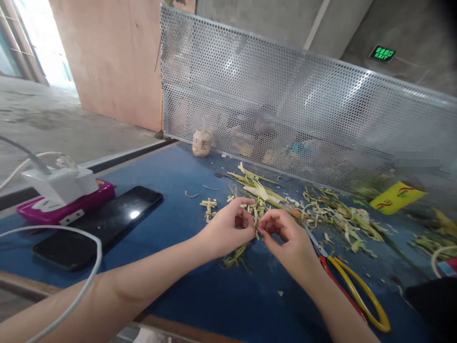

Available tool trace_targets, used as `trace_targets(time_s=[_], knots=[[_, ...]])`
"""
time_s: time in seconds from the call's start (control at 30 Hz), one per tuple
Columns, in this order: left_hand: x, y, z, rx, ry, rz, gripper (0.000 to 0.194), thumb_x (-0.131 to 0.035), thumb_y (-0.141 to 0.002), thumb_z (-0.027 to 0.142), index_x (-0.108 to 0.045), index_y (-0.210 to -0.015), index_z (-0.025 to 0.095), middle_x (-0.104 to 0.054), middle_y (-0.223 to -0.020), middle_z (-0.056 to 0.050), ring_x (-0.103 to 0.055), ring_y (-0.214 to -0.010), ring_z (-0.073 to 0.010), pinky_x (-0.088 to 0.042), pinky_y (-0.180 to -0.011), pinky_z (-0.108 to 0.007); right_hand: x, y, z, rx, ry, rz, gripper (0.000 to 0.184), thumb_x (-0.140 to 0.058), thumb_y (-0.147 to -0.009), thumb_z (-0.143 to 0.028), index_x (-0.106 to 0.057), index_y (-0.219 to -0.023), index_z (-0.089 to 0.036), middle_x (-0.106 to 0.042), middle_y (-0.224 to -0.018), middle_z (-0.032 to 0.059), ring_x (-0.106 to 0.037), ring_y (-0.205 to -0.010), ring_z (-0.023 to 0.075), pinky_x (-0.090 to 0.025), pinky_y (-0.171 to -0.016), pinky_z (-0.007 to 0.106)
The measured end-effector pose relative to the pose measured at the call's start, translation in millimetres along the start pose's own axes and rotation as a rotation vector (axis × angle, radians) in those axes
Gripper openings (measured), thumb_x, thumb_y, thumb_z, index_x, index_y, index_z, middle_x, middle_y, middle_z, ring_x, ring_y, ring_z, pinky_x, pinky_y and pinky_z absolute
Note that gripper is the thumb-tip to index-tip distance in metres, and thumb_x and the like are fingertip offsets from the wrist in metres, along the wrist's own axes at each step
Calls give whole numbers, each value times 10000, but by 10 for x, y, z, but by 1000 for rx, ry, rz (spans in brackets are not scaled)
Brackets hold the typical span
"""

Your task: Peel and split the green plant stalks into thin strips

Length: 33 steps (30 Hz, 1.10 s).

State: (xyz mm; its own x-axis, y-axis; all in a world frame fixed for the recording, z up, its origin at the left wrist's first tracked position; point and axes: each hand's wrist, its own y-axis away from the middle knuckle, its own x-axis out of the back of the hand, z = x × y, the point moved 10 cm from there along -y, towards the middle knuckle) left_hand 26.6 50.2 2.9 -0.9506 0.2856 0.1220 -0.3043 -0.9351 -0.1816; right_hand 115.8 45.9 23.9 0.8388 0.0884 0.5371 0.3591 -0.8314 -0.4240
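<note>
My left hand (230, 227) and my right hand (287, 233) meet over the blue table, fingertips pinched close together. Between them is a small pale-green knotted piece of plant strips (257, 208), partly hidden by the fingers. Thin green strands (237, 256) lie below my left hand. Just left of that hand rests a small piece made of pale plant strips (210, 206). Scissors (344, 274) with red and yellow handles lie beside my right wrist, partly under the forearm. Behind the hands are long pale husk-like leaves (262, 189) and a pile of curled shreds (335, 212).
On the left, a black phone (107, 224) lies near a magenta power strip (103, 190) with white chargers (62, 186); a white cable (93, 267) crosses my left forearm. A perforated metal screen (271, 95) borders the back, near a wrapped roundish object (202, 143). A yellow box (398, 196) stands right.
</note>
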Motion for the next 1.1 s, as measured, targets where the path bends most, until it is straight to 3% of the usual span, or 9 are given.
trace_targets(time_s=[0.13,0.27,0.43,0.57,0.73,0.93,1.1], knots=[[-3,31,96,-74,-103,-1,441,-492,-673,125,-371,-1094,171,-503,-724,18,-506,-641,-100,-422,-584,-235,22,3,-17,4,33,25,136,-495,-704,-146,-463,-820,-209,-520,-722,1,-527,-618,114,-446,-571,221],[-29,71,178,-134,-219,-10,462,-497,-699,163,-350,-1136,188,-510,-745,11,-517,-622,-105,-431,-571,-245,75,34,-133,92,311,93,158,-485,-690,-113,-470,-807,-217,-511,-655,-16,-490,-548,109,-423,-542,226],[-1,60,193,-133,-144,8,454,-502,-742,233,-338,-1162,180,-526,-737,0,-533,-652,-118,-441,-589,-257,101,131,-393,340,499,181,202,-462,-735,-103,-497,-897,-218,-588,-772,20,-552,-691,144,-437,-600,246],[102,56,290,-214,-69,85,516,-477,-777,256,-255,-1238,187,-554,-934,-67,-542,-821,-141,-449,-682,-275,101,163,-475,418,494,190,223,-461,-779,-130,-484,-986,-208,-616,-780,24,-576,-675,138,-451,-562,242],[88,91,383,-286,-175,88,511,-498,-745,184,-310,-1220,189,-563,-806,-20,-537,-742,-118,-448,-682,-261,83,174,-531,437,623,200,185,-458,-788,-135,-493,-962,-188,-637,-781,37,-603,-684,149,-454,-535,242],[83,100,353,-232,-119,103,488,-515,-703,143,-352,-1162,180,-538,-755,6,-538,-680,-104,-457,-639,-243,20,292,-696,648,827,285,244,-497,-765,-125,-474,-1005,-159,-650,-851,70,-606,-709,166,-460,-602,270],[98,39,232,-95,109,103,398,-527,-729,210,-392,-1098,148,-498,-588,47,-532,-555,-98,-462,-580,-259,23,349,-724,711,803,303,255,-546,-734,-102,-494,-978,-157,-659,-816,63,-609,-708,159,-478,-656,278]])
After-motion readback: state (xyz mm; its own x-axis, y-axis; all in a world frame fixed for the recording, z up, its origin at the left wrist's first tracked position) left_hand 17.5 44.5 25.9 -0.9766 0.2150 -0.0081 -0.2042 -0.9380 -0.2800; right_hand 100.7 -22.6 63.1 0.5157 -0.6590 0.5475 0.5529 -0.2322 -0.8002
